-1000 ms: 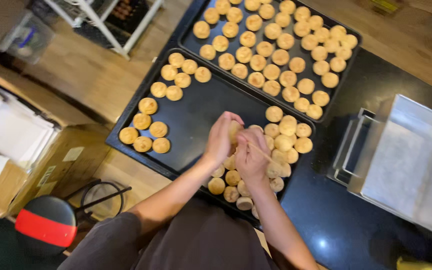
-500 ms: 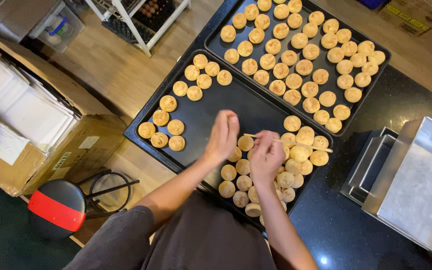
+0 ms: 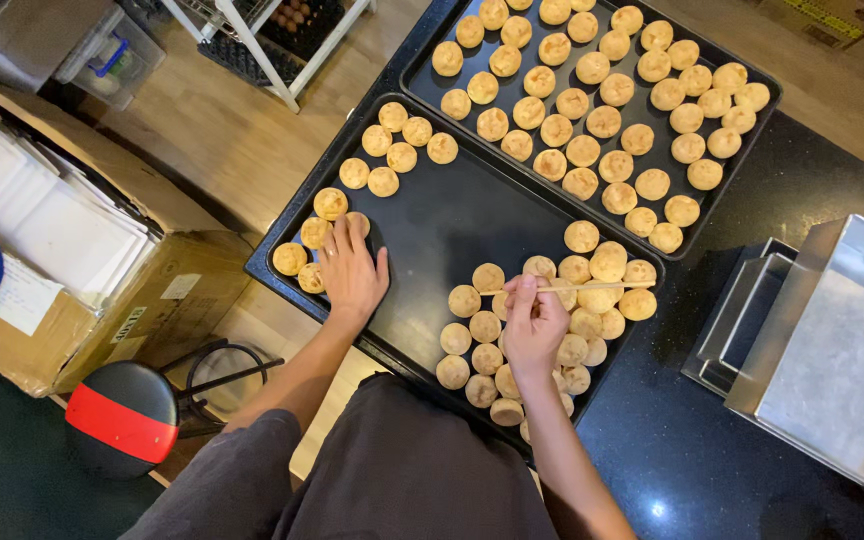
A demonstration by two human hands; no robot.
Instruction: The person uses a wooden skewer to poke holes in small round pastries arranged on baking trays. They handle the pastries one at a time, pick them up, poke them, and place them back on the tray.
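Two black baking trays (image 3: 432, 230) hold round golden pastries (image 3: 582, 151); right hand (image 3: 535, 325) grips one thin wooden stick (image 3: 567, 288), left hand (image 3: 352, 270) lies flat, fingers spread.

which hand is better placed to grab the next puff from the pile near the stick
Right, probably. The right hand already sits over the heaped round golden pastry puffs and holds the thin wooden stick. The left hand rests across the black baking tray, by the far-left cluster.

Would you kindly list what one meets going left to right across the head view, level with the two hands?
Cardboard box → left hand → bare middle of the near black tray → right hand holding a wooden stick → metal container.
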